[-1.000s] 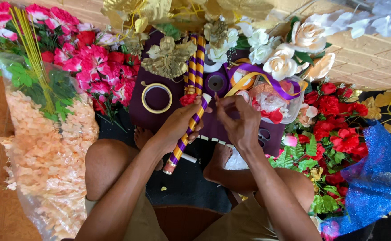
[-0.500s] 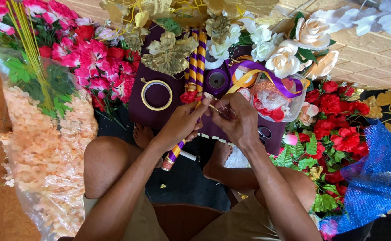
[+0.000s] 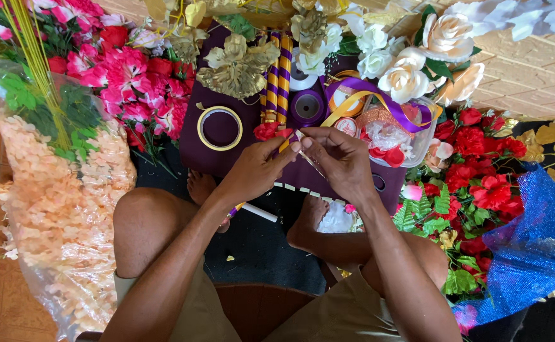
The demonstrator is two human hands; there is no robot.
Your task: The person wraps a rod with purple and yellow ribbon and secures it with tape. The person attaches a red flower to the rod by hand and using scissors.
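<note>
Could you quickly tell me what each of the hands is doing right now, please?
Left hand: closed around a purple-and-gold striped stick, with a red flower at its top.
Right hand: fingers pinched at the stick's tip; what they hold cannot be told.

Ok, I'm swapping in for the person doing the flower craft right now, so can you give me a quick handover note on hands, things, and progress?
Left hand: grips the purple-and-gold striped stick near its top, where a red flower sits.
Right hand: pinches something thin at the stick's tip; too small to tell what.
Nearby: two finished striped sticks on the purple board, a yellow tape ring, purple ribbon spool, tub of red petals.
Done: stick wrapped.
Left: likely fixing the flower on.
</note>
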